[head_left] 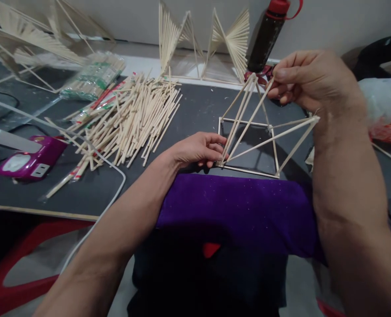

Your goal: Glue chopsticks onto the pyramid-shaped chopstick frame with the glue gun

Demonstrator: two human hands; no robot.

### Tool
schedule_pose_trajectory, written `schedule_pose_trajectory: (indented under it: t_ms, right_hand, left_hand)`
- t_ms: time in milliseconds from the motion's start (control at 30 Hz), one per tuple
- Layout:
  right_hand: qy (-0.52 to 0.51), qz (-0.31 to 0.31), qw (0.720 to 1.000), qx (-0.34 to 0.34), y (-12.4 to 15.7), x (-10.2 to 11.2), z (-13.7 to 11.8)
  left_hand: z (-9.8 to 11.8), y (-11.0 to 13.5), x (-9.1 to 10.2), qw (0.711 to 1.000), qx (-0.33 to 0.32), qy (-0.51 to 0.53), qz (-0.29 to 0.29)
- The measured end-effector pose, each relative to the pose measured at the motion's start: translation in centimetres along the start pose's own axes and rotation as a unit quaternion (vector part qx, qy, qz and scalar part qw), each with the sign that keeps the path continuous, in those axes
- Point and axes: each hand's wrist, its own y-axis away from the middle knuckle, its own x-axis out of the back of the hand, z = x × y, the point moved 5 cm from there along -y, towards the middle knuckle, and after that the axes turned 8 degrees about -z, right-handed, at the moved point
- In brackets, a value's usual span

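Note:
A frame of thin wooden sticks stands on the dark table, with a square base and two raised peaks, one at the back left and one at the right. At its near left corner, my left hand has its thumb and fingers closed around the lower ends of the slanting sticks. My right hand is raised above the frame's back right side. Between its thumb and forefinger it pinches the top end of a wooden stick, which slopes down to the corner at my left hand.
Loose sticks lie piled left of the frame, near a plastic-wrapped bundle. Finished twisted stick models stand against the wall beside a dark bottle. A purple power socket and white cable are at left; a plastic bag sits right.

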Motion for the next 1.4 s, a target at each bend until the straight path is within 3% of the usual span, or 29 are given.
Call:
schedule_pose_trajectory:
  t_ms: [967, 1400]
  right_hand:
    - [0.020, -0.017, 1.000, -0.011, -0.4, -1.2, 0.8]
    - [0.054, 0.025, 0.998, -0.009, -0.5, -1.1, 0.9]
  left_hand:
    - [-0.3, -0.4, -0.4, 0.997, 0.001, -0.077, 0.004]
    - [0.0, -0.2, -0.5, 0.996, 0.019, -0.093, 0.005]
